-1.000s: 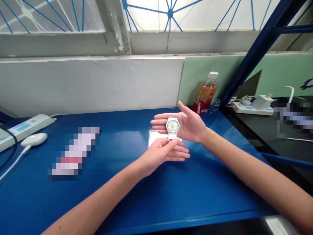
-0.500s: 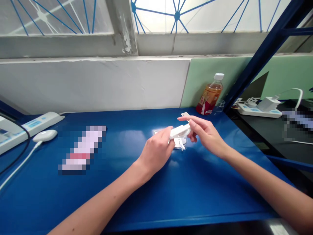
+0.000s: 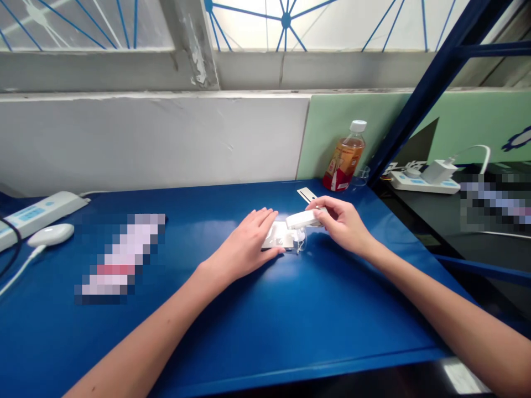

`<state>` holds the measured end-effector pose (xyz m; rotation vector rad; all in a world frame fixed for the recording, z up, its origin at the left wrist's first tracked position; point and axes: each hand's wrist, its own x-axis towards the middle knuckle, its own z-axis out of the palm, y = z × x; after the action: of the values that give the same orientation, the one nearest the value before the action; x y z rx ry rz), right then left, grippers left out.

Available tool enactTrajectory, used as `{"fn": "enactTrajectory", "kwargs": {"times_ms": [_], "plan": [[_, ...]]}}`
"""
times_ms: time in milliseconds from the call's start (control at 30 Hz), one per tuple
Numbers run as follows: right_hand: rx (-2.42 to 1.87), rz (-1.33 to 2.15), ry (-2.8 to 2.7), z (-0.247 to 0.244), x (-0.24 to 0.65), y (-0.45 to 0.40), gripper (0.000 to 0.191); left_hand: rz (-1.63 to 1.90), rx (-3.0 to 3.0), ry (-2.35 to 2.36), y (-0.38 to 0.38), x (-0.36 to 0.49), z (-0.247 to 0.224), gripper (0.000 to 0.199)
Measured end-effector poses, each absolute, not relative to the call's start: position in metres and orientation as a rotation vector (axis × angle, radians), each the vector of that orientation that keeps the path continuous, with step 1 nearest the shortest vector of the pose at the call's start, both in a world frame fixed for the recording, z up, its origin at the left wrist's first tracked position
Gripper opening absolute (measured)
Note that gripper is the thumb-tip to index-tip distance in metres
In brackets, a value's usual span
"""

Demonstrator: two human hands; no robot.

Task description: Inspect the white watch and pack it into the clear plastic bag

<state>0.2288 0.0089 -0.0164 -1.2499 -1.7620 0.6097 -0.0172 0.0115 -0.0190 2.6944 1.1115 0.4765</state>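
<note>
My right hand (image 3: 338, 221) pinches a small white oblong piece (image 3: 301, 219) with rounded edges, raised slightly off the blue table. Beneath it lies a shiny clear packet (image 3: 279, 237) with pale flat contents I cannot make out. Small white bits (image 3: 298, 236) show at the packet's right end, partly under the oblong piece. My left hand (image 3: 253, 237) rests at the packet's left side, fingers stretched out and thumb apart along its near edge. Just beyond my right fingers lies a white card with a dark slot (image 3: 306, 194).
The blue table (image 3: 249, 331) also bears a blurred-out phone (image 3: 124, 257), a white oval device on a cable (image 3: 52, 235) and a power strip (image 3: 45, 215) at left. A drink bottle (image 3: 345, 160) stands back right, near a slanting blue post (image 3: 431, 83).
My left hand has let go of the white oblong piece and moved left and down to the packet, its fingers spreading. My right hand now holds the piece alone. The view has shifted slightly right.
</note>
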Motion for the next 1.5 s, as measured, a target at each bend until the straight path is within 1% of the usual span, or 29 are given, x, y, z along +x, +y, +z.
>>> {"fn": "enactTrajectory", "kwargs": {"times_ms": [167,300,467,533,600,767,933,1033,1133,1267,1500], "plan": [[-1.469,0.377,-1.842,-0.022,0.235,0.015,0.016,0.420,2.639,1.058,0.015,-0.024,-0.021,0.050],[-1.582,0.347,-1.866,-0.024,0.236,0.017,0.016,0.459,2.602,1.064,0.016,-0.023,-0.024,0.048],[-1.462,0.572,-1.891,-0.028,0.233,0.016,0.018,0.501,2.604,1.061,0.016,-0.022,-0.028,0.047],[-1.458,0.586,-1.927,-0.028,0.231,0.014,0.017,0.514,2.609,1.073,0.016,-0.022,-0.028,0.047],[-1.474,0.521,-2.009,-0.028,0.230,0.011,0.017,0.513,2.615,1.088,0.017,-0.022,-0.029,0.046],[-1.440,0.111,-2.313,-0.031,0.230,0.008,0.021,0.512,2.620,1.108,0.016,-0.021,-0.028,0.045],[-1.361,0.029,-2.306,-0.030,0.236,0.010,0.025,0.502,2.616,1.112,0.016,-0.021,-0.026,0.047],[-1.177,-0.081,-2.362,-0.020,0.247,0.014,0.026,0.501,2.613,1.108,0.016,-0.021,-0.026,0.048],[-0.932,0.021,-2.560,-0.011,0.258,0.019,0.025,0.498,2.614,1.097,0.015,-0.022,-0.027,0.048],[-0.910,0.142,-2.610,-0.013,0.261,0.022,0.023,0.498,2.622,1.099,0.015,-0.022,-0.028,0.048],[-0.937,-0.024,-2.559,-0.026,0.243,0.014,0.029,0.482,2.644,1.119,0.015,-0.020,-0.028,0.046]]}}
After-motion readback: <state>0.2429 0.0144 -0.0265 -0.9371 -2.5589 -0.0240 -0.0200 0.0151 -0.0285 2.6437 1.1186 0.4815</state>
